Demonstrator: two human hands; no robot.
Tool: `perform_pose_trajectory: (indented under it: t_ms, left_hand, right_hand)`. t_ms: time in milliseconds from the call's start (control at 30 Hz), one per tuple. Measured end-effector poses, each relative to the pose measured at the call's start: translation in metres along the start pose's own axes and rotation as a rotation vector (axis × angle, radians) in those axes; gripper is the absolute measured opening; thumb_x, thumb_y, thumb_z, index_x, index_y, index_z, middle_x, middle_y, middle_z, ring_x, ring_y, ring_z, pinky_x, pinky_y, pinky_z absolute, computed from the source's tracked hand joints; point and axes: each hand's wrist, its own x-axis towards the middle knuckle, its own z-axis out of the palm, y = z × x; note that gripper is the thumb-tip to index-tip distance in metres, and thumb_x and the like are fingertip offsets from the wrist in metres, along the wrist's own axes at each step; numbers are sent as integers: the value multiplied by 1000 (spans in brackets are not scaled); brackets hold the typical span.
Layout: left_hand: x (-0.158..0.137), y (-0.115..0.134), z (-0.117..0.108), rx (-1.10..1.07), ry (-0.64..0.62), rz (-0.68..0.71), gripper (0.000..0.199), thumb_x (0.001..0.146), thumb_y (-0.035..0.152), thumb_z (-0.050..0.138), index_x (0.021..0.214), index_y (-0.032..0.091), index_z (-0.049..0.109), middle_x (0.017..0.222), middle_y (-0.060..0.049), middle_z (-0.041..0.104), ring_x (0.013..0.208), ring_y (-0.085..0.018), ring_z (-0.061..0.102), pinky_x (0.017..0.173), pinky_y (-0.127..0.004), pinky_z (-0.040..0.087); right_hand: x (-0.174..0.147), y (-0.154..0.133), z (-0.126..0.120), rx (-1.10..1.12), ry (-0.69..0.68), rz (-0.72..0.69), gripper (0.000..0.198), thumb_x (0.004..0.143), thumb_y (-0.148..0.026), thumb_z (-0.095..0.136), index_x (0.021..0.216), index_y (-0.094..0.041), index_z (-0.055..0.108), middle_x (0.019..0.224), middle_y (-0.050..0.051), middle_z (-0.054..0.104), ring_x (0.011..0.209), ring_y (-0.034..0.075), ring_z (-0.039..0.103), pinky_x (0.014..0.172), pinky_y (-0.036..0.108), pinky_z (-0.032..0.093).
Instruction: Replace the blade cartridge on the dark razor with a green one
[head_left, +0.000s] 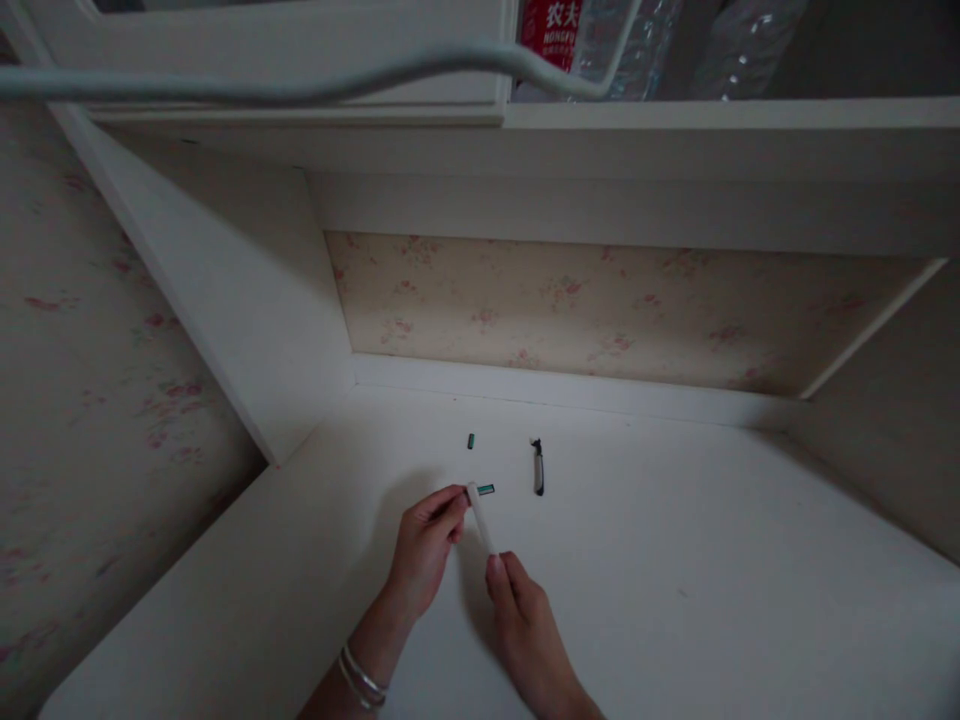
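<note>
My right hand is closed around the lower end of a white-handled razor, which slants up and to the left over the white desk. At its top, a small dark and green blade cartridge sticks out to the right. My left hand pinches the left side of the razor's head; the fingertips hide that part. Beyond my hands a loose green and black cartridge lies on the desk. To its right is a black and grey razor handle, lying lengthwise away from me.
The white desktop meets a side panel on the left and a low back ledge. Overhead hangs a shelf with plastic bottles. A pale bent bar crosses the top, close to the camera.
</note>
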Motion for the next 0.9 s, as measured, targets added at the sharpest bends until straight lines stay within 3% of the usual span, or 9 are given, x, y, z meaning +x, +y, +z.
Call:
perform_pose_trajectory:
  t_ms: [100,267,433,600,767,900]
  left_hand:
    - [0,-1,0,20,18,2,26,68,33,74,89,17,72,69,-1,61,55,-7,40,52,-21,32]
    - [1,-4,-2,63,0,21,28,69,36,73,89,16,73,60,2,53,55,-8,38,51,-21,30]
    - [1,-5,-2,77,16,27,31,68,37,74,90,15,72,67,-1,59,56,-8,41,52,-22,31]
    - [1,-6,-2,67,-13,26,26,71,36,72,87,15,73,62,1,55,55,-8,38,51,-21,30]
    - [1,-7,-2,15,23,-3,27,68,33,75,89,17,72,72,-2,62,57,-7,41,52,-21,31]
    - [1,-6,-1,-7,-8,-6,25,69,32,74,88,17,73,68,0,58,58,-8,41,53,-20,32]
  right_hand:
    - [0,2,-1,-11,59,19,43,94,-56,31,74,-21,45,62,-3,42,59,14,39,54,24,31]
    - [1,2,-1,4,-31,6,42,94,-55,33,74,-20,47,63,-3,44,60,15,42,55,24,32]
    - [3,-1,0,16,80,24,45,93,-57,31,74,-20,48,64,-2,45,60,15,42,56,24,32]
    - [1,0,1,24,-16,11,44,93,-55,33,74,-20,49,63,-2,45,59,15,42,54,24,32]
    - [3,5,0,57,88,27,43,93,-56,33,73,-20,47,62,-3,41,58,14,38,53,23,32]
    - [1,1,1,78,-25,9,43,92,-55,37,72,-19,50,62,-3,42,58,14,39,53,23,32]
